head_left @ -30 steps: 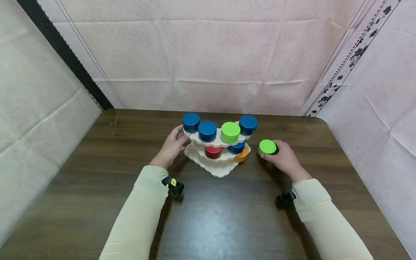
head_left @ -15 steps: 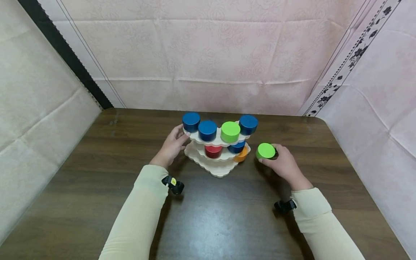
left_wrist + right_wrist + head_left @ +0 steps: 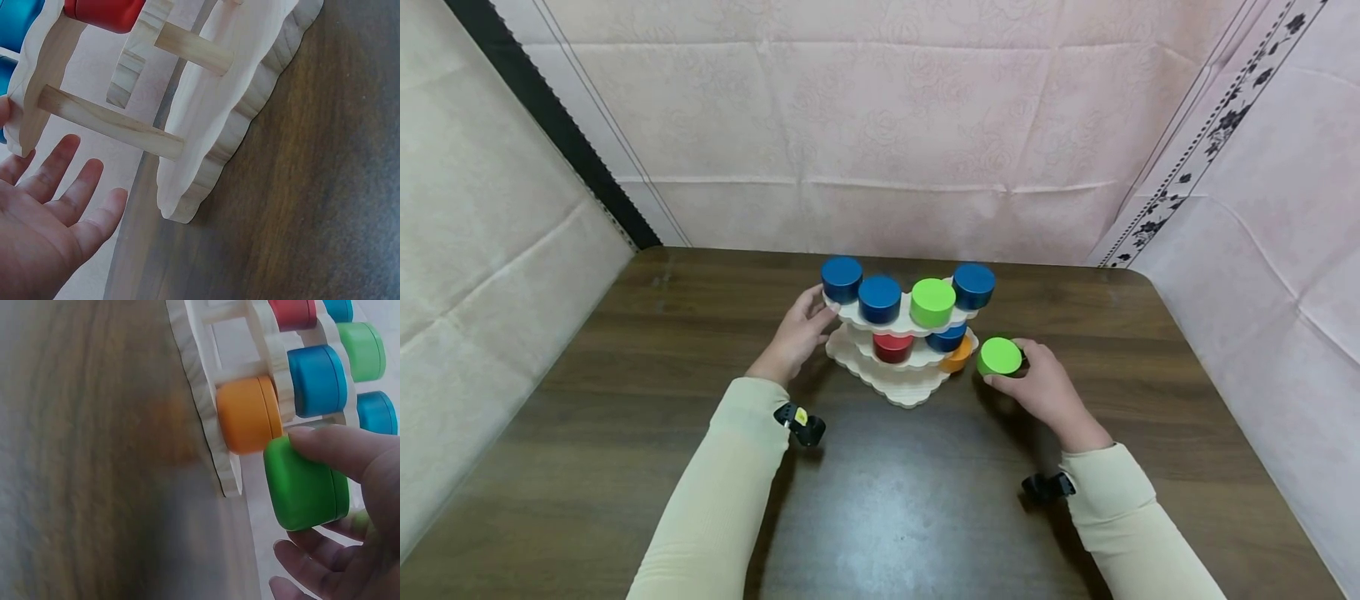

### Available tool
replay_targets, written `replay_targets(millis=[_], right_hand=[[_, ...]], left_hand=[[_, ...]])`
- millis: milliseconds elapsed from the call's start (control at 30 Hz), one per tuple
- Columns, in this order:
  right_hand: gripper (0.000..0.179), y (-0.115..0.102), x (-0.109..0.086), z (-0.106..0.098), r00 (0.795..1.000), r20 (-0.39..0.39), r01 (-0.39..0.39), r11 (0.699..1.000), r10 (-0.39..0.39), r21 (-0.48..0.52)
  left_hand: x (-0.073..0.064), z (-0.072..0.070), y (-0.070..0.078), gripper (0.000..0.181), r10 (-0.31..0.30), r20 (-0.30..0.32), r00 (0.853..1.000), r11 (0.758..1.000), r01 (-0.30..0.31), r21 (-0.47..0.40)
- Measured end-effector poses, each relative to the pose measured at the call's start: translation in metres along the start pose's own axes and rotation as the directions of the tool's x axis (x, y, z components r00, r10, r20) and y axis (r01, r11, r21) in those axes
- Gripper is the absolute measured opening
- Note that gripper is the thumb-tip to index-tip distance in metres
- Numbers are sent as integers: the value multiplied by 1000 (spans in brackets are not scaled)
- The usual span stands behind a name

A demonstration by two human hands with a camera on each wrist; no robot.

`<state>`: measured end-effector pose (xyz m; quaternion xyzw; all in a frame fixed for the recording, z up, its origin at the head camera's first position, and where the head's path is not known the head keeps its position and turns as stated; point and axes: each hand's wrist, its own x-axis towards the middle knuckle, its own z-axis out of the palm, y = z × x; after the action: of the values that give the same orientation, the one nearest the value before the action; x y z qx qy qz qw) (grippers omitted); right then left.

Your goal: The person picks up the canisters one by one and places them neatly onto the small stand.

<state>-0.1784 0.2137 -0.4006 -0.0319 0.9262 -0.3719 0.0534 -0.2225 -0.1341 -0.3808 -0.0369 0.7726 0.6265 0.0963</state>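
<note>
In the head view a tiered pale wooden stand (image 3: 904, 390) with scalloped edges stands on the table. My left hand (image 3: 796, 332) holds the left edge of its top tier, thumb above and index finger below. The other fingers (image 3: 94, 178) spread beneath, off the wood. My right hand (image 3: 1043, 385) pinches a green round lidded tin (image 3: 306, 484) between thumb and fingers, just right of the stand. An orange tin (image 3: 247, 415) sits on the bottom tier close to it. On the middle tier are a red tin (image 3: 892, 348) and a blue tin (image 3: 315, 381).
The top tier bears another green tin (image 3: 932, 302) and several blue ones, including a blue tin (image 3: 879, 300) near its front. Beneath everything is a dark brown wooden table (image 3: 700, 467). Pale patterned cloth (image 3: 880, 125) hangs behind it and along both sides.
My right hand has moved left and slightly nearer my body with the green tin, bringing it closer to the stand. The left hand and the stand stay in place.
</note>
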Motion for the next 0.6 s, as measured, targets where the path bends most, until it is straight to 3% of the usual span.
replay_targets(millis=[600], right_hand=[[65, -17, -11, 23, 999, 32, 15, 1000, -15, -2]], left_hand=[[1, -1, 1, 62, -1, 12, 1000, 1000, 1, -11]])
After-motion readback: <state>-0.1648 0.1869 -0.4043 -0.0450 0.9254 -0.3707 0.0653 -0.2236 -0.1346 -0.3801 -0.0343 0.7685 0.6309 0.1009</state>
